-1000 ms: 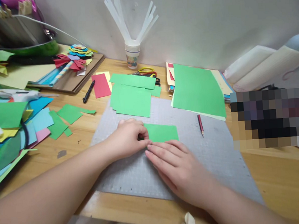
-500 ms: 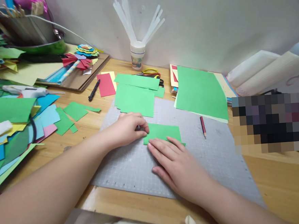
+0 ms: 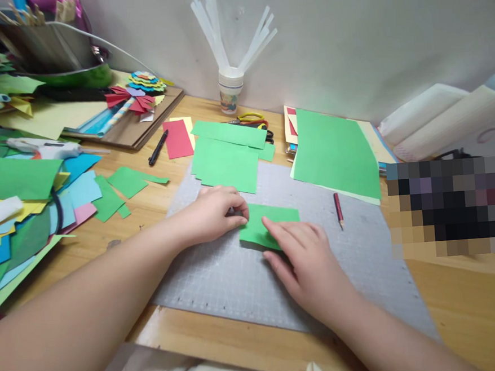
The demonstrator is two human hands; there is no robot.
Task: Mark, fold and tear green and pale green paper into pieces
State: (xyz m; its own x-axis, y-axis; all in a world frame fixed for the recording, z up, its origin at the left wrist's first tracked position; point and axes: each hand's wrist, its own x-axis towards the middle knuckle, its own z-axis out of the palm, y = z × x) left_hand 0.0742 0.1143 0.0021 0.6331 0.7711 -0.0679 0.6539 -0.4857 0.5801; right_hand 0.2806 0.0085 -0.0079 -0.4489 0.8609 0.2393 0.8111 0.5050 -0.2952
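A small green paper rectangle (image 3: 264, 225) lies on the grey cutting mat (image 3: 355, 268) in the middle of the wooden table. My left hand (image 3: 215, 213) pinches the paper's left edge with curled fingers. My right hand (image 3: 303, 255) rests flat on the paper's lower right part, fingers stretched out and pressing it down.
Behind the mat lie green sheets (image 3: 226, 156), a large green sheet (image 3: 334, 151), a red pencil (image 3: 338, 210), scissors (image 3: 249, 119), a black pen (image 3: 158, 147) and a cup of glue sticks (image 3: 230, 90). Coloured paper scraps (image 3: 29, 212) and a glue gun (image 3: 37, 147) crowd the left.
My right hand has slid up onto the green paper, covering its lower right part. The left hand keeps its pinch at the left edge.
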